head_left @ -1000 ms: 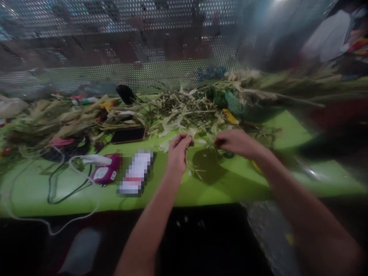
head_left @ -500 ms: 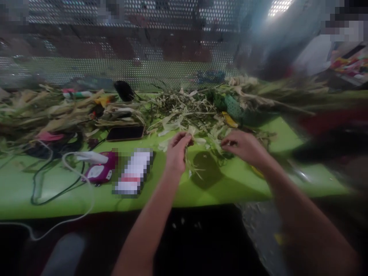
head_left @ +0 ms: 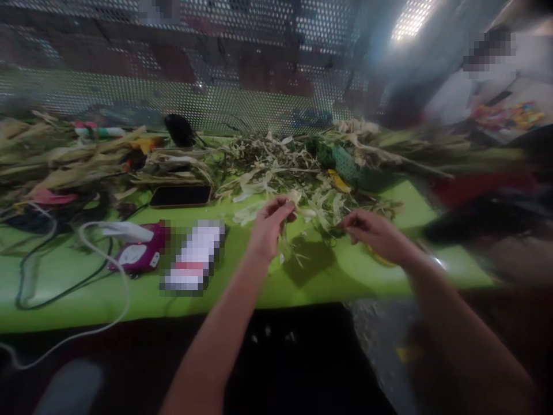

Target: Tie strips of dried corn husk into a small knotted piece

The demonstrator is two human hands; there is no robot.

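My left hand [head_left: 268,226] is raised over the green table [head_left: 86,282], its fingers pinched on a pale leaf strip [head_left: 294,199] with thin strands hanging below. My right hand [head_left: 375,233] lies lower to the right, fingers pinched together at the edge of a heap of dried leaves and stems [head_left: 276,164]. What the right fingers hold is too small to make out.
A black phone [head_left: 180,196] lies flat left of the heap. A magenta device [head_left: 138,253] with white and black cables [head_left: 56,288] and a blurred white box [head_left: 193,262] sit near the front. A green basket [head_left: 354,164] stands behind. Perforated metal screen at the back; a person at far right.
My right hand has slid rightward and down toward the table's front. The left hand keeps its pinch on the leaf strip. The view has drifted a little to the right.
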